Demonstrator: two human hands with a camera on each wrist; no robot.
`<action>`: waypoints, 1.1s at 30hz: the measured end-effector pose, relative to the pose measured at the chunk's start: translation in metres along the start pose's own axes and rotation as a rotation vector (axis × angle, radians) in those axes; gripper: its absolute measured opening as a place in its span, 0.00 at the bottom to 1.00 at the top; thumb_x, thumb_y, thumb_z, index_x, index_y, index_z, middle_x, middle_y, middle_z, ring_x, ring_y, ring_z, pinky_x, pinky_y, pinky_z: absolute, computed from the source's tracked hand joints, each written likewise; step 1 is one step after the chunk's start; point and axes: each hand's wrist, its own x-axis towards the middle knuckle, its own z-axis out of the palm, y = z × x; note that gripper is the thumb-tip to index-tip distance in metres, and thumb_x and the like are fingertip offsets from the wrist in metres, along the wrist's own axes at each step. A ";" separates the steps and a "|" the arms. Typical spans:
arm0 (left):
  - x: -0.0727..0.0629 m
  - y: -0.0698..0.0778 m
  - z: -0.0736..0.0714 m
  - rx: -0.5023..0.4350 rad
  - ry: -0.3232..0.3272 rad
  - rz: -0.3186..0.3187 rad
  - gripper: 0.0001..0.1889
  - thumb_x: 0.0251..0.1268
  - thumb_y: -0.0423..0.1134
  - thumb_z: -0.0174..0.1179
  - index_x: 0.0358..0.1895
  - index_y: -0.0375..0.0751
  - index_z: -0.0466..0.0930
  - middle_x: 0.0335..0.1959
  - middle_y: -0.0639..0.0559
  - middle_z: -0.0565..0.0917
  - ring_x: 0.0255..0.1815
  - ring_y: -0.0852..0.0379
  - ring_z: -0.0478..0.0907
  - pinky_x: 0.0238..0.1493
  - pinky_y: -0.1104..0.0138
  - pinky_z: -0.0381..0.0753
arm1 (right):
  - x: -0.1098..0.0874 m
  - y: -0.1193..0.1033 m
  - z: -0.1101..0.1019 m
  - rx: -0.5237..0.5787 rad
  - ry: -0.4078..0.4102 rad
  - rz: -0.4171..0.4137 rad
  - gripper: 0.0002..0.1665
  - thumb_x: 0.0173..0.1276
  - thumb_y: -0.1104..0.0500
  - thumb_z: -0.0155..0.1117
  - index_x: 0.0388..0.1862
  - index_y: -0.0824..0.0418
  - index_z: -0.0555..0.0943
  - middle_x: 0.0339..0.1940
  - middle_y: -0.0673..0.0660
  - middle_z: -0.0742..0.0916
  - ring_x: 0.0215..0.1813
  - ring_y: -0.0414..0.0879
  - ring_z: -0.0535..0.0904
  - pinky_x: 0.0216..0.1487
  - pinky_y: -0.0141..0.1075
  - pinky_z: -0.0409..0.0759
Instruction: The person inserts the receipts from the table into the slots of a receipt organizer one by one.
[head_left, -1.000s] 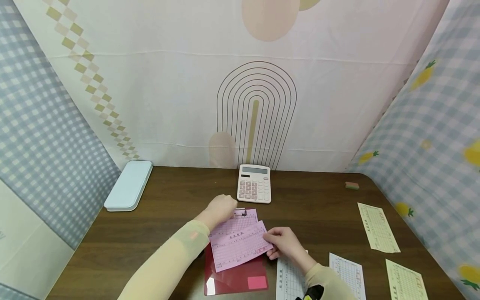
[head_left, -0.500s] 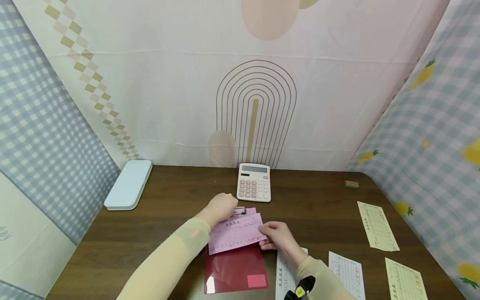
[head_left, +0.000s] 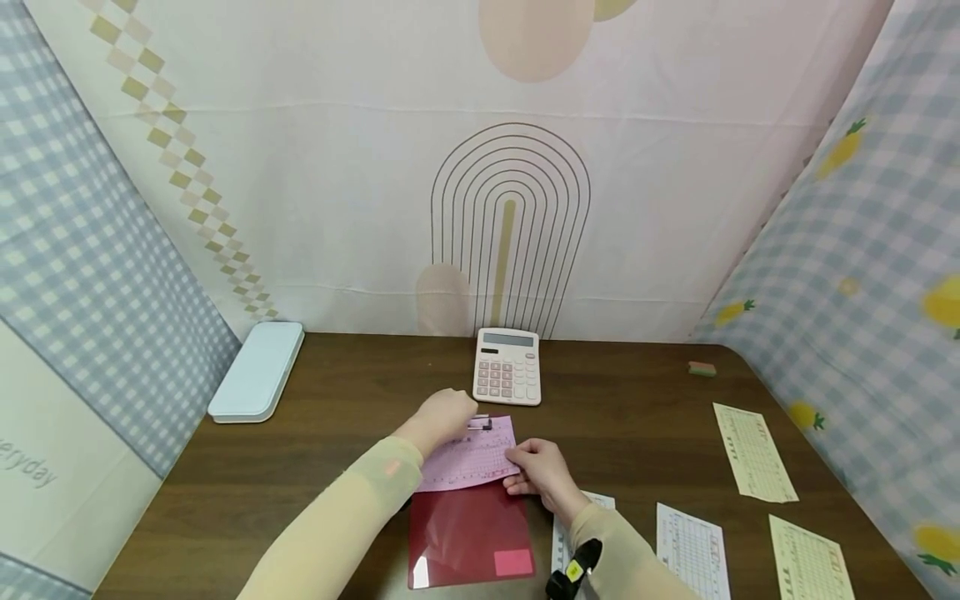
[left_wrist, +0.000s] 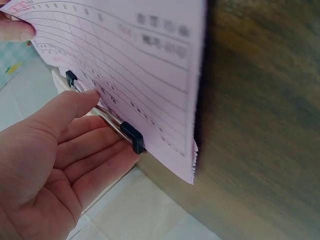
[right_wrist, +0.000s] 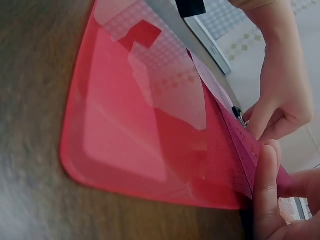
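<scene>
A red clipboard (head_left: 465, 537) lies at the front middle of the table. My left hand (head_left: 444, 417) is at its top edge; in the left wrist view the thumb presses the metal clip (left_wrist: 132, 135) with its black ends, the fingers behind it. A pink printed form (head_left: 467, 467) covers the upper board, its far edge near the clip. Between thumb and fingers my right hand (head_left: 543, 477) pinches this form's right edge. In the left wrist view, another pink sheet shows beneath; whether the top form sits under the clip cannot be told.
A white calculator (head_left: 507, 367) stands behind the clipboard, and a pale blue case (head_left: 257, 372) lies far left. On the right are white forms (head_left: 692, 550), yellow forms (head_left: 754, 454) and a small eraser-like block (head_left: 702, 368). A white form lies under my right forearm.
My right hand has moved up and left, carrying the pink form toward the clip and squaring it over the sheet beneath. The left hand has stayed at the clip.
</scene>
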 end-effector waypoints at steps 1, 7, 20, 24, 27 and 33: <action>0.000 0.000 0.000 0.000 0.004 0.004 0.07 0.50 0.38 0.68 0.20 0.47 0.79 0.24 0.54 0.84 0.26 0.55 0.80 0.34 0.63 0.80 | 0.001 0.000 0.000 -0.001 0.006 -0.001 0.07 0.66 0.64 0.57 0.35 0.70 0.73 0.16 0.54 0.77 0.15 0.40 0.79 0.19 0.32 0.80; -0.001 0.000 0.001 0.028 0.027 0.020 0.09 0.52 0.43 0.68 0.20 0.47 0.79 0.23 0.55 0.84 0.25 0.56 0.80 0.34 0.63 0.80 | 0.005 0.000 -0.002 -0.009 0.029 -0.021 0.07 0.66 0.65 0.56 0.34 0.71 0.72 0.17 0.56 0.78 0.15 0.42 0.79 0.19 0.33 0.80; 0.001 -0.002 0.002 -0.002 -0.004 0.032 0.05 0.49 0.36 0.67 0.23 0.47 0.80 0.25 0.54 0.83 0.25 0.56 0.80 0.33 0.63 0.80 | 0.006 -0.002 0.004 -0.004 0.027 -0.032 0.06 0.68 0.66 0.53 0.35 0.70 0.71 0.19 0.57 0.78 0.15 0.41 0.79 0.19 0.33 0.80; 0.003 -0.002 0.001 -0.013 -0.020 0.024 0.05 0.50 0.34 0.65 0.23 0.47 0.80 0.26 0.54 0.84 0.25 0.56 0.79 0.33 0.63 0.80 | 0.007 -0.002 0.004 -0.015 0.041 -0.047 0.07 0.68 0.65 0.53 0.36 0.71 0.71 0.18 0.57 0.78 0.14 0.42 0.79 0.19 0.34 0.80; 0.003 -0.002 0.000 -0.019 -0.022 0.028 0.05 0.51 0.35 0.66 0.23 0.46 0.80 0.25 0.53 0.83 0.25 0.56 0.79 0.33 0.63 0.80 | 0.009 0.000 0.004 -0.029 0.051 -0.060 0.08 0.69 0.64 0.53 0.37 0.71 0.70 0.18 0.58 0.78 0.13 0.42 0.78 0.18 0.35 0.80; 0.003 -0.003 -0.003 -0.006 -0.018 0.042 0.06 0.51 0.38 0.67 0.24 0.45 0.79 0.26 0.53 0.83 0.27 0.55 0.80 0.35 0.63 0.80 | 0.013 0.001 0.004 -0.075 0.068 -0.064 0.09 0.70 0.63 0.51 0.39 0.70 0.68 0.15 0.59 0.79 0.12 0.42 0.78 0.16 0.35 0.79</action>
